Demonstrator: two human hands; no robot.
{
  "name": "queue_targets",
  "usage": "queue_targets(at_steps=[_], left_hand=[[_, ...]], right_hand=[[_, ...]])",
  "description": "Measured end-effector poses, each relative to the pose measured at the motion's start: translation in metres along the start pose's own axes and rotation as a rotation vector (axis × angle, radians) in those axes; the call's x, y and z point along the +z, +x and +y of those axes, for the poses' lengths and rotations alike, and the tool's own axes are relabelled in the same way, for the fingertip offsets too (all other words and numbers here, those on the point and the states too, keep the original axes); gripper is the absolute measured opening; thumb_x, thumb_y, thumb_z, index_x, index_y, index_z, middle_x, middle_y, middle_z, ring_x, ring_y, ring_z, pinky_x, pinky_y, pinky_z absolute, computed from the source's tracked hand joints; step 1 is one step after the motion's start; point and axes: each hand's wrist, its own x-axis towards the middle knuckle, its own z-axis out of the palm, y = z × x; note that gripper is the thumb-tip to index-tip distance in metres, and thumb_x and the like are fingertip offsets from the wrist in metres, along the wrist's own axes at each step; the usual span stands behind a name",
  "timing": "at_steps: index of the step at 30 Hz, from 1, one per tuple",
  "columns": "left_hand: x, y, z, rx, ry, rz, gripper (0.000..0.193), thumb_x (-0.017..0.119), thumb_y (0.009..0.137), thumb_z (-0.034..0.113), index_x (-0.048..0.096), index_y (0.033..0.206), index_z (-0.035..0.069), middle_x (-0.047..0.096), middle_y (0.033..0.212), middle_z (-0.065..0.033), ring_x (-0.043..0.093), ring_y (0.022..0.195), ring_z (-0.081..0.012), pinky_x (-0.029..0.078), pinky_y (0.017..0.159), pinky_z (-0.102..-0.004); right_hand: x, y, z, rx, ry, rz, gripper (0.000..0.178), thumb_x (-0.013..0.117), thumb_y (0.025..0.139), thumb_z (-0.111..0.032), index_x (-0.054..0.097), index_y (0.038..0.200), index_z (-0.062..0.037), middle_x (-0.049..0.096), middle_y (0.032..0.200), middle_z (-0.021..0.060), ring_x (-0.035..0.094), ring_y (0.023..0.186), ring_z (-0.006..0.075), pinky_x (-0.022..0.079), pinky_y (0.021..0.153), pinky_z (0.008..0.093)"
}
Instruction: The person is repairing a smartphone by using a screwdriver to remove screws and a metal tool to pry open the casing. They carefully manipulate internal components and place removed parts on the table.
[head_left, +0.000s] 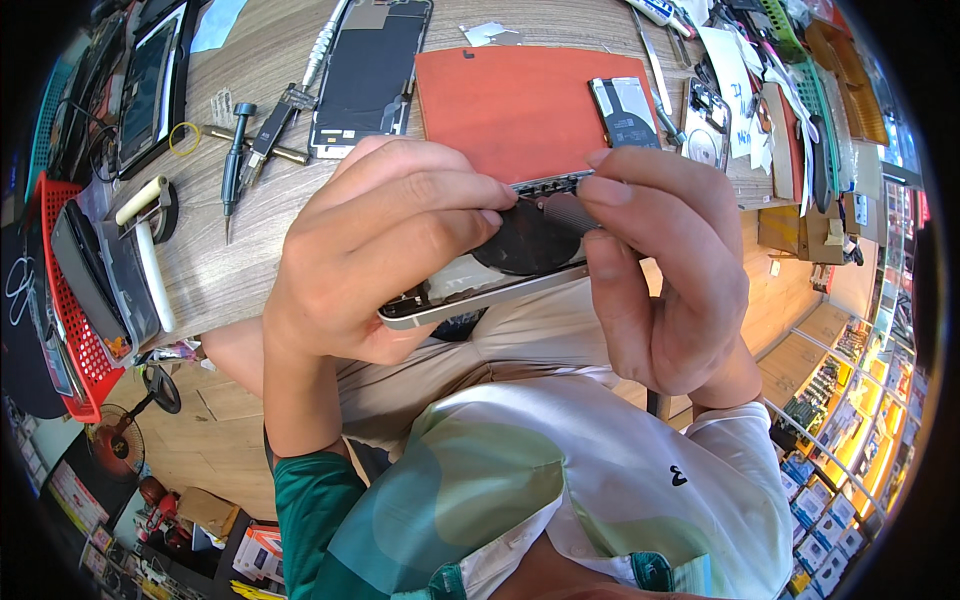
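Observation:
Above my lap, in front of the table edge, my left hand [375, 245] grips an opened phone housing [470, 302] with a silver frame, its fingertips reaching over the upper edge. A round black area shows inside the housing. My right hand [665, 260] is closed in a pinch on a small dark ridged piece [568, 213], held over the housing's right part. The fingers hide most of that piece, so its kind is unclear. Beyond the hands a phone battery [622, 112] lies on a red mat [520, 110].
A phone screen [370, 75] lies left of the mat, beside a screwdriver [237, 160] and a metal-handled tool [275, 130]. An opened phone back [707, 125] is at the right. A red basket [75, 300] stands at the table's left edge; a fan [118, 445] is below.

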Motion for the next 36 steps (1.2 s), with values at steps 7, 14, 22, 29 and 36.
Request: queue_targets(at_steps=[7, 14, 22, 29, 36], left_hand=[[0.001, 0.002, 0.002, -0.016, 0.014, 0.005, 0.044, 0.070, 0.071, 0.031, 0.076, 0.093, -0.007, 0.079, 0.098, -0.0203, 0.075, 0.088, -0.0376, 0.059, 0.082, -0.0465], [0.001, 0.001, 0.001, -0.018, 0.009, -0.008, 0.046, 0.070, 0.072, 0.033, 0.076, 0.093, -0.007, 0.079, 0.097, -0.0200, 0.074, 0.088, -0.0369, 0.059, 0.083, -0.0469], [-0.001, 0.000, -0.001, 0.004, -0.014, -0.020, 0.042, 0.067, 0.080, 0.035, 0.073, 0.093, -0.005, 0.078, 0.104, -0.0181, 0.073, 0.093, -0.0358, 0.055, 0.082, -0.0444], [0.000, 0.002, 0.002, -0.023, 0.006, -0.017, 0.042, 0.068, 0.078, 0.034, 0.074, 0.093, -0.005, 0.078, 0.103, -0.0181, 0.074, 0.093, -0.0351, 0.056, 0.082, -0.0437], [0.004, 0.003, 0.006, -0.055, 0.022, 0.019, 0.042, 0.068, 0.069, 0.029, 0.077, 0.091, -0.006, 0.080, 0.099, -0.0190, 0.074, 0.089, -0.0358, 0.059, 0.084, -0.0467]], right_hand=[[-0.010, 0.005, -0.002, 0.044, 0.021, -0.085, 0.032, 0.068, 0.097, 0.009, 0.066, 0.129, 0.0083, 0.068, 0.126, 0.0276, 0.067, 0.105, 0.0300, 0.060, 0.083, 0.0335], [-0.011, 0.009, 0.002, -0.037, -0.022, -0.082, 0.032, 0.065, 0.095, 0.011, 0.065, 0.127, 0.0100, 0.069, 0.122, 0.0270, 0.070, 0.109, 0.0340, 0.058, 0.093, 0.0395], [-0.011, 0.007, 0.001, 0.015, 0.034, -0.037, 0.034, 0.062, 0.093, 0.013, 0.064, 0.127, 0.0101, 0.069, 0.120, 0.0263, 0.072, 0.111, 0.0366, 0.059, 0.093, 0.0406], [-0.013, 0.008, 0.002, 0.046, 0.013, -0.068, 0.034, 0.064, 0.092, 0.012, 0.065, 0.125, 0.0103, 0.070, 0.117, 0.0261, 0.072, 0.110, 0.0352, 0.058, 0.093, 0.0406], [-0.012, 0.007, 0.002, 0.020, 0.002, -0.066, 0.033, 0.064, 0.092, 0.011, 0.066, 0.124, 0.0109, 0.070, 0.120, 0.0270, 0.071, 0.110, 0.0349, 0.058, 0.093, 0.0400]])
